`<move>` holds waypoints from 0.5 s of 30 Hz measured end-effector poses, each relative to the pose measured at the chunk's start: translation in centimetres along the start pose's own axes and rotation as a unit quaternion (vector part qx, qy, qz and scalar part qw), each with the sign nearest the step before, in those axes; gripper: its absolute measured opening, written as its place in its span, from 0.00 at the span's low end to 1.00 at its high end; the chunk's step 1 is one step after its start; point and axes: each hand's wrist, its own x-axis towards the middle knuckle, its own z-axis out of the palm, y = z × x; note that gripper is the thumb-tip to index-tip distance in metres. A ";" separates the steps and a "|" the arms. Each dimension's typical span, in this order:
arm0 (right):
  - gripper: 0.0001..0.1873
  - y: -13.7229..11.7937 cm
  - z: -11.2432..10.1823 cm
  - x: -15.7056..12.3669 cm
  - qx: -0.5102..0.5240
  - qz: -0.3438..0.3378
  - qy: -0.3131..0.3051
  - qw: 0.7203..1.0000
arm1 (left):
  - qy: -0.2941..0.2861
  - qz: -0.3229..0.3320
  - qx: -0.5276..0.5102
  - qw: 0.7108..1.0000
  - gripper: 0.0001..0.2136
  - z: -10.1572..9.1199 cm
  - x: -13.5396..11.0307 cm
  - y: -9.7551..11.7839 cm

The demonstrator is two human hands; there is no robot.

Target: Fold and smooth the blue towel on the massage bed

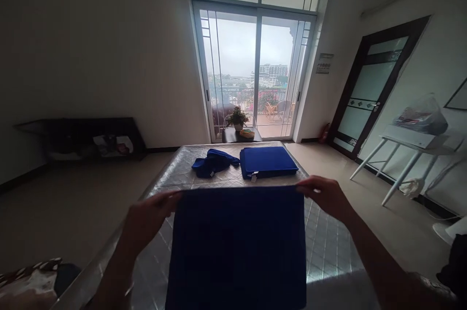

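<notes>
A dark blue cloth (239,246) hangs spread between my two hands, its top edge held nearly level above the table. My left hand (148,217) pinches the cloth's upper left corner. At the upper right corner, my right hand (324,195) grips it between thumb and fingers. Beyond it, a neat stack of folded blue cloths (270,160) lies at the far right of the table, with a white tag at its front edge. Left of the stack sits a crumpled blue cloth (213,163). The lower end of the held cloth runs out of view.
A silvery quilted cover (164,178) lies over the table. Behind the table stands a dark chair (251,136) with a potted plant (238,119), before glass sliding doors. On the right, a white stool (419,142) bears a box and a plastic bag.
</notes>
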 end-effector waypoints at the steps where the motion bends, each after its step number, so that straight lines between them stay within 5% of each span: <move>1: 0.25 0.3 0.0 1.5 0.001 0.012 0.013 1.000 | -0.011 0.003 -0.004 1.000 0.25 -0.1 1.6 1.2; 4: 0.29 0.1 -0.7 4.4 -0.001 0.023 0.080 0.997 | 0.008 0.025 -0.052 0.998 0.24 -0.7 4.5 4.0; 8: 0.22 -1.7 -1.8 3.7 -0.012 -0.031 0.134 0.990 | 0.061 0.034 -0.168 0.983 0.27 -1.2 3.6 4.1; 11: 0.16 -1.8 -0.9 0.1 0.000 -0.065 0.080 0.995 | 0.068 0.001 -0.168 0.983 0.26 -0.1 0.8 0.6; 15: 0.14 2.1 4.7 -6.7 0.066 -0.003 -0.049 0.997 | -0.017 -0.115 -0.190 0.975 0.25 4.0 -4.0 -6.2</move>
